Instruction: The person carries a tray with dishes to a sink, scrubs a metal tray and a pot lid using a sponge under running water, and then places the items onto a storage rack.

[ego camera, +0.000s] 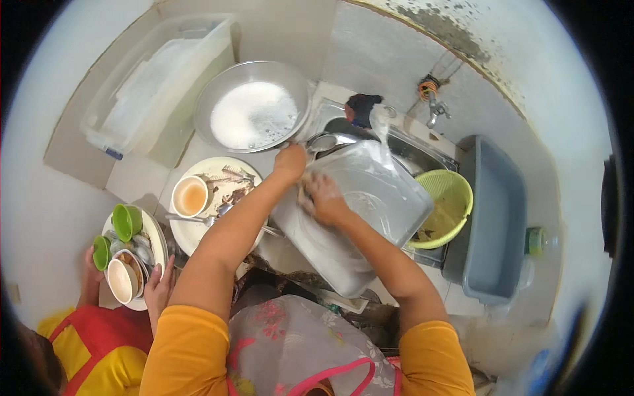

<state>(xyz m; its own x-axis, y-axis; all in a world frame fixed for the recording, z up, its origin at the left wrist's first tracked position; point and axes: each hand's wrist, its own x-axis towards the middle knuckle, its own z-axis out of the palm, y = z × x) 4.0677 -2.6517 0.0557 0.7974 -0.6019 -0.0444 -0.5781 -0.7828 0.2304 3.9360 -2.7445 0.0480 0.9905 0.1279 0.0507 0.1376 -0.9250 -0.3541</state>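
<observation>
A large rectangular metal tray (391,203), streaked with suds, lies tilted over the front of the sink. My left hand (291,161) grips its upper left corner. Pressed to the inner surface near that corner is my right hand (324,198), wet with foam; whether something is under its fingers I cannot tell. A round metal basin (203,114) of white suds stands behind my left hand. Left of my forearm lies a cream plate (181,232) with fish bones, a spoon and a white bowl (190,196) of brownish liquid.
A co-worker's hands (159,284) hold a plate (157,237) stacked with green cups and bowls at the left. A clear plastic bin (173,104) stands back left. Right are a yellow-green strainer basket (468,208), a grey tub (500,218) and a wall tap (437,111) above the sink (421,148).
</observation>
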